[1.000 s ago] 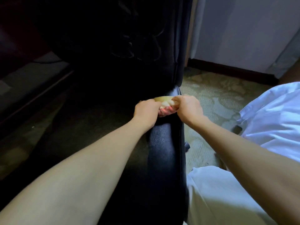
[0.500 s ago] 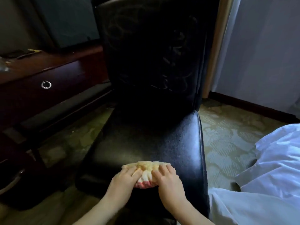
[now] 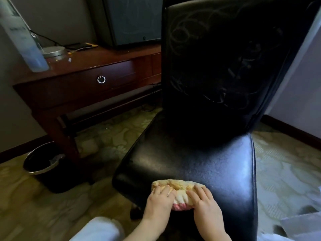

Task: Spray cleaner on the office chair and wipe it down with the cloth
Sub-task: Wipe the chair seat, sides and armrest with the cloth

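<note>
The black leather office chair stands in front of me, its seat [image 3: 208, 164] shiny and its tall backrest [image 3: 225, 58] dark with faint swirl marks. A bunched yellow and pink cloth [image 3: 180, 186] lies on the seat's front edge. My left hand [image 3: 159, 201] and my right hand [image 3: 205, 205] lie side by side on top of the cloth and press it onto the leather, fingers laid over it. A pale blue spray bottle [image 3: 22, 37] stands apart on the wooden desk [image 3: 83, 66] at the upper left.
The desk has a drawer with a ring pull [image 3: 101, 79] and a dark screen [image 3: 133, 20] on top. A black waste bin [image 3: 43, 160] sits on the patterned carpet beside the desk leg. White fabric [image 3: 298, 223] lies at the lower right.
Both hands pulled the cloth from the back of the seat, by the backrest, to its front edge. The view rose and now takes in the whole chair and the desk.
</note>
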Demonstrator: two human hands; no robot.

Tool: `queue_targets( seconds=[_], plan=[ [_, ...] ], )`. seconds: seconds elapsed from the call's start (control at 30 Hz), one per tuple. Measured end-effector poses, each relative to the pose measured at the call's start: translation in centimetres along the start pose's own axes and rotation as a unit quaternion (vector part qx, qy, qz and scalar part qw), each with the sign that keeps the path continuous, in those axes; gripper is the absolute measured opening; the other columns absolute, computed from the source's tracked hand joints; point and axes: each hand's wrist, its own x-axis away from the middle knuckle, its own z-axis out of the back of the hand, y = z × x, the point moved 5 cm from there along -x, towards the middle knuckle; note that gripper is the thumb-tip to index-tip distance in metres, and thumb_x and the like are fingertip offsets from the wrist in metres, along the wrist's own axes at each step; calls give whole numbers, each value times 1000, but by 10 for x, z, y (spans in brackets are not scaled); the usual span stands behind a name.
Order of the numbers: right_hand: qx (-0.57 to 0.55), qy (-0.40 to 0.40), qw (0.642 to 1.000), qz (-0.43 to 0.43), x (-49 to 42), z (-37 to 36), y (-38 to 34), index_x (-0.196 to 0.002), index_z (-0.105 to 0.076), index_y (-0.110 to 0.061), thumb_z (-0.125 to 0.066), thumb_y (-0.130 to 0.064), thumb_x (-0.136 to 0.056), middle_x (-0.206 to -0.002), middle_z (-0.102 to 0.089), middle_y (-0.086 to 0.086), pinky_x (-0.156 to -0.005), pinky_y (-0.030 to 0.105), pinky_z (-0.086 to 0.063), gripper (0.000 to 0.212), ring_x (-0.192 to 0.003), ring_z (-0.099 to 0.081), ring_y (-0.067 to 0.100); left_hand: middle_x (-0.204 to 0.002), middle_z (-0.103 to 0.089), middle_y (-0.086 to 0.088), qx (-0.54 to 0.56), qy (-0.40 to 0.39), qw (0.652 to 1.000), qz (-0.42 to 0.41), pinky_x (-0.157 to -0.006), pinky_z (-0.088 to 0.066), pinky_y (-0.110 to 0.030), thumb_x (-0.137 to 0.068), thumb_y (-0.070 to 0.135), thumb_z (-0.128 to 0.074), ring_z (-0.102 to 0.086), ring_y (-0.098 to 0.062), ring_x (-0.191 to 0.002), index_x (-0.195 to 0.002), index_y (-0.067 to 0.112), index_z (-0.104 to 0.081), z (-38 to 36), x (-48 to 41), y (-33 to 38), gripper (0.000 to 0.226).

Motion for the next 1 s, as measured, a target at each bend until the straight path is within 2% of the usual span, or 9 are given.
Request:
queue_targets(
  seconds=[0.13, 0.2, 0.33, 0.43, 0.53, 0.63, 0.73, 0.8, 1.0],
  plan=[
    [0, 43, 998, 45, 2, 13, 8, -94, -73, -24, -63, -17, -71, -106, -66, -1, -68, 32, -59, 26, -103, -55, 20, -75, -69, 4, -14, -15, 1000, -1, -52, -52, -22, -66, 23, -57, -63, -16, -59, -74, 26, -74, -15, 4, 11, 20],
    [-1, 53, 997, 60, 3, 21, 16, -94, -73, -23, -43, -23, -73, -108, -66, -1, -70, 29, -58, 37, -105, -49, 16, -72, -67, 2, -33, -64, 997, 21, -49, -50, -24, -67, 19, -33, -60, -18, -56, -75, 25, -74, -24, 6, 21, 42],
    [15, 48, 998, 47, 4, 25, 42, -95, -73, -26, -37, -25, -69, -111, -65, -3, -71, 24, -55, 44, -103, -48, 12, -67, -64, 1, -53, -102, 993, 31, -44, -47, -25, -68, 18, -30, -58, -18, -53, -72, 23, -75, -29, 2, 47, 45],
    [46, 55, 997, 36, 0, 33, 56, -89, -74, -22, -34, -23, -64, -102, -68, 0, -73, 23, -52, 48, -93, -57, 16, -91, -67, -8, -21, -150, 988, 17, -62, -52, -37, -82, 12, -34, -62, -29, -78, -102, 17, -72, -14, -1, 68, 43],
    [87, 59, 994, 29, -7, 50, 65, -85, -75, -21, -35, -19, -63, -91, -70, 2, -58, 33, -57, 46, -73, -68, 27, -129, -46, -24, 5, -184, 983, -17, -93, -37, -54, -98, 7, -33, -42, -43, -119, -132, 0, -41, -7, -8, 84, 36],
    [88, 65, 993, 37, -9, 61, 66, -85, -76, -16, -50, -3, -50, -88, -70, 5, -57, 36, -57, 45, -68, -67, 32, -126, -48, -22, -13, -138, 990, -25, -93, -36, -54, -96, 7, -37, -43, -40, -117, -127, 3, -45, 6, -6, 85, 32],
    [66, 61, 993, 75, -9, 61, 47, -88, -76, -14, -68, 6, -47, -90, -70, 7, -71, 26, -49, 46, -73, -65, 31, -91, -65, -1, 41, -65, 997, 2, -71, -52, -34, -82, 17, -38, -61, -25, -84, -95, 22, -69, 15, 7, 61, 34],
    [45, 65, 991, 107, -8, 53, 23, -89, -76, -16, -61, -3, -55, -92, -70, 6, -78, 26, -40, 40, -79, -59, 24, -75, -63, 10, 52, -50, 997, 22, -55, -50, -21, -73, 28, -38, -61, -14, -68, -79, 28, -71, 10, 23, 38, 34],
    [-40, -17, 983, 179, -5, 20, -68, -101, -60, -34, -43, -27, -70, -101, -64, -8, -63, 19, -53, 36, -94, -53, 11, -88, -66, 15, 81, -12, 991, 110, -49, -50, -20, -72, 27, -38, -65, -14, -71, -88, 32, -74, 3, 84, -38, 39]
  ],
)
